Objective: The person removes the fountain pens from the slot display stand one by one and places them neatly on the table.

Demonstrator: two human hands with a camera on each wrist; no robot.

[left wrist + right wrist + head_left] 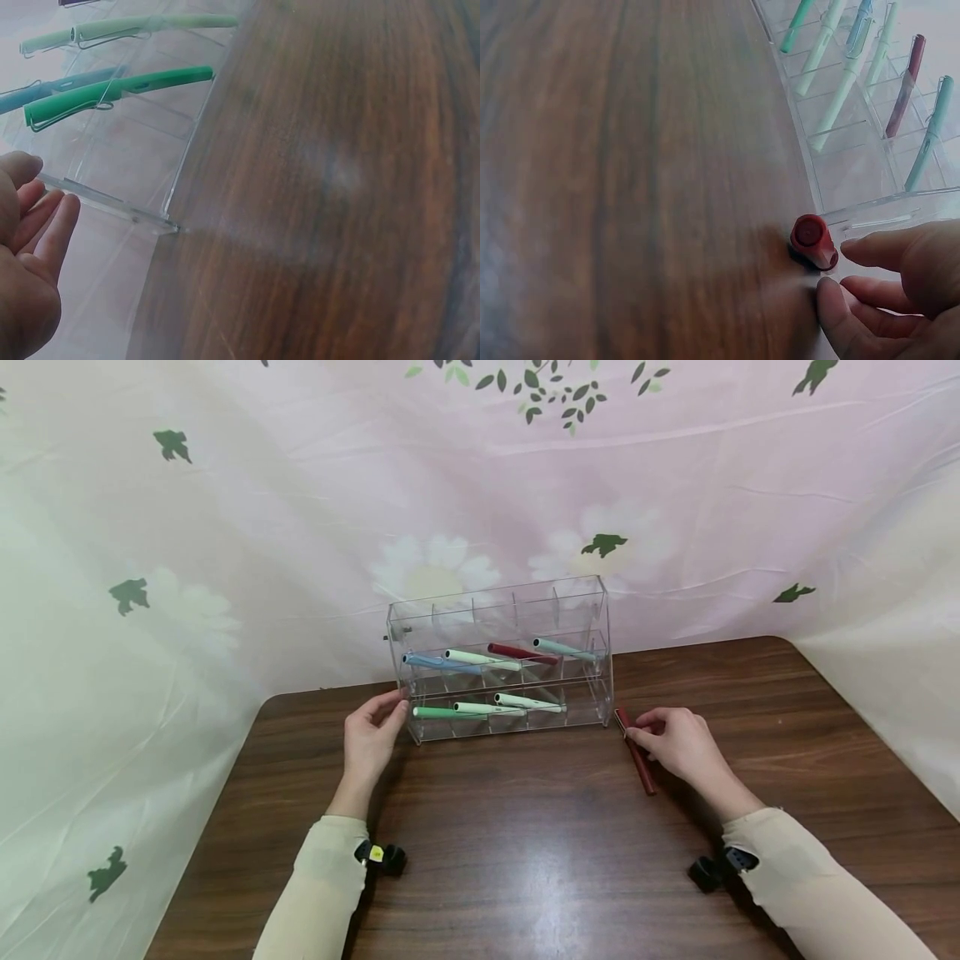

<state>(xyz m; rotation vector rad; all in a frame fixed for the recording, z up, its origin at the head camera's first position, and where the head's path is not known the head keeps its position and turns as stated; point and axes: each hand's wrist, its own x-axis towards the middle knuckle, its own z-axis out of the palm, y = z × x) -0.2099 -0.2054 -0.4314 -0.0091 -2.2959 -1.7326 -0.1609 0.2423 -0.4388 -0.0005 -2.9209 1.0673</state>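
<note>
A clear acrylic pen rack stands near the back of the table, holding pens in two tiers. My left hand pinches the left side panel, its thumb and fingers on either side of the edge. In the lower tier lie a green pen and two pale green pens. Above them are a blue pen, a pale green one, a dark red pen and a pale teal pen. My right hand pinches a red pen near its clip end, just right of the rack.
The brown wooden table reaches back to a hanging floral cloth, which also covers both sides. The rack's top row of compartments holds no pens. A small black camera is strapped at each wrist.
</note>
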